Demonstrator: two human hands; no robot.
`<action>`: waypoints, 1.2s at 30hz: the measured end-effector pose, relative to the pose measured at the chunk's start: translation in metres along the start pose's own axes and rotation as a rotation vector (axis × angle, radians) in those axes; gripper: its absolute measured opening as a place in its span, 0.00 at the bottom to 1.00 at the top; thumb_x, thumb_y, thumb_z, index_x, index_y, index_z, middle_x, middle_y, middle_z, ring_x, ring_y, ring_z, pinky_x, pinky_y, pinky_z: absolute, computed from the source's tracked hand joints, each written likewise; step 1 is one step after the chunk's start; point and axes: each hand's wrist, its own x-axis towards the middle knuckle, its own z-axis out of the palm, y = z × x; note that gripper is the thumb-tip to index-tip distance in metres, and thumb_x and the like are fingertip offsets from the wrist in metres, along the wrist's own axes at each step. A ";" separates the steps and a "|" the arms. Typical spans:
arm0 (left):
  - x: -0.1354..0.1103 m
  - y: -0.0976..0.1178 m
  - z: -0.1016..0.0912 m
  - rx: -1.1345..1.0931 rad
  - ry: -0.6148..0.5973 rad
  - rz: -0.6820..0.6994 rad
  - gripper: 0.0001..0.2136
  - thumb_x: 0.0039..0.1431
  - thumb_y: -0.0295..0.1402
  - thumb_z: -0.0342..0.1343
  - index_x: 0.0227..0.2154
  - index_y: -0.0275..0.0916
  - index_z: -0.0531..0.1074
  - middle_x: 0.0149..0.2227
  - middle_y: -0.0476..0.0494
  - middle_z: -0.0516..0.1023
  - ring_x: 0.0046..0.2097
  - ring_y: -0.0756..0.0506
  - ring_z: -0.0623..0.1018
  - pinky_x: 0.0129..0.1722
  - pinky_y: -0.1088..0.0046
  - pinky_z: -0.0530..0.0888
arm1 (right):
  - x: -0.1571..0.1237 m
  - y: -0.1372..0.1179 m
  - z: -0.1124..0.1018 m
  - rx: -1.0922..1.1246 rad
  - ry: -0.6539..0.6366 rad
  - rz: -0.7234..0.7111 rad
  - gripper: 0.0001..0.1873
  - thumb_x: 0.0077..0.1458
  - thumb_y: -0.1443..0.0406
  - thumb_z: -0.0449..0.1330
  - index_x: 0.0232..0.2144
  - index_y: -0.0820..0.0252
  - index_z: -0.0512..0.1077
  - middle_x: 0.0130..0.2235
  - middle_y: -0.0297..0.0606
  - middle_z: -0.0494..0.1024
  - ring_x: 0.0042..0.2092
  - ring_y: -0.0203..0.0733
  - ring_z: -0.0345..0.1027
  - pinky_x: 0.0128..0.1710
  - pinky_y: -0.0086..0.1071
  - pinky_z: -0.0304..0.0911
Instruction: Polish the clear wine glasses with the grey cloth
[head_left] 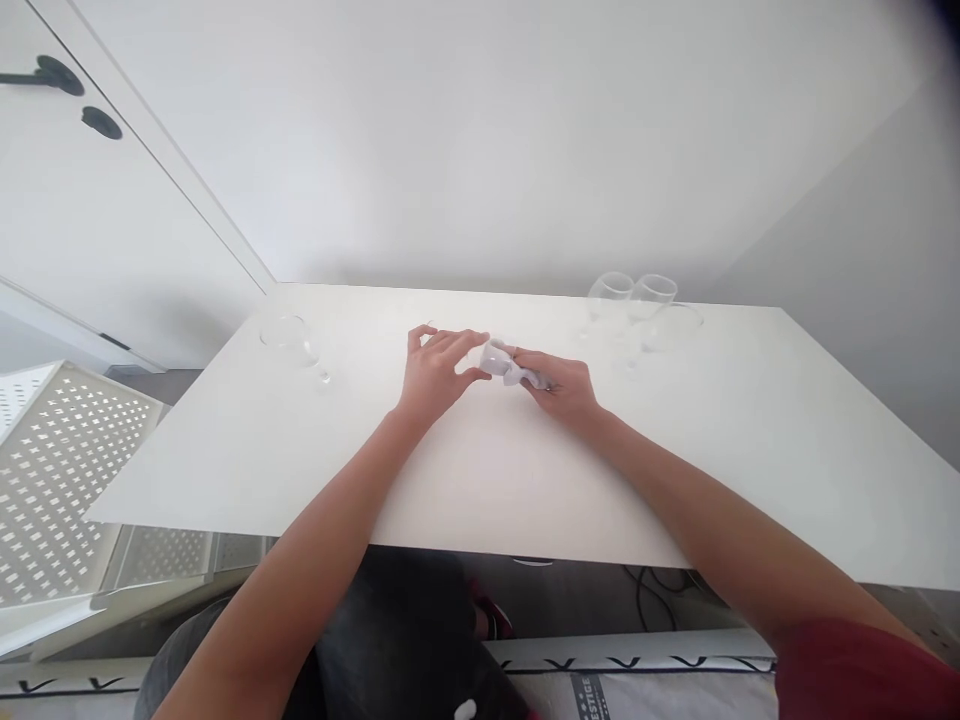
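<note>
My left hand (439,368) reaches over the middle of the white table (480,480), its thumb and forefinger curved round the rounded, cup-like end of a pale glass (495,358). A faint clear edge shows beyond its other fingers. Most of the glass's shape is hidden. From the other side, my right hand (559,385) grips a bunched white cloth (517,376), which presses against the glass. Cloth and glass are hard to tell apart where they meet.
A clear stemmed glass (289,342) lies at the table's left. Two stemmed glasses (613,290) stand at the back right, with another clear glass (671,325) lying before them. A perforated white panel (67,470) is at the lower left. Cables (652,595) lie below the table.
</note>
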 end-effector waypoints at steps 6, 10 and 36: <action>-0.006 -0.005 0.003 -0.011 -0.047 0.090 0.12 0.64 0.37 0.70 0.50 0.47 0.81 0.46 0.47 0.90 0.43 0.43 0.86 0.63 0.53 0.62 | -0.001 0.006 0.000 0.017 -0.143 0.010 0.16 0.65 0.57 0.65 0.52 0.47 0.85 0.46 0.38 0.88 0.46 0.48 0.83 0.53 0.43 0.77; -0.008 -0.006 0.010 0.035 -0.057 0.120 0.10 0.72 0.37 0.61 0.52 0.50 0.81 0.51 0.46 0.89 0.47 0.42 0.87 0.64 0.51 0.63 | 0.004 -0.005 -0.001 0.394 -0.225 0.409 0.21 0.65 0.54 0.64 0.55 0.55 0.83 0.22 0.28 0.72 0.22 0.35 0.61 0.30 0.35 0.70; -0.007 0.005 0.003 0.122 -0.020 0.125 0.18 0.73 0.50 0.59 0.59 0.53 0.79 0.52 0.45 0.89 0.45 0.42 0.85 0.60 0.53 0.62 | 0.001 -0.009 -0.006 0.710 -0.230 0.412 0.23 0.61 0.45 0.71 0.44 0.57 0.80 0.27 0.33 0.77 0.24 0.39 0.68 0.30 0.39 0.73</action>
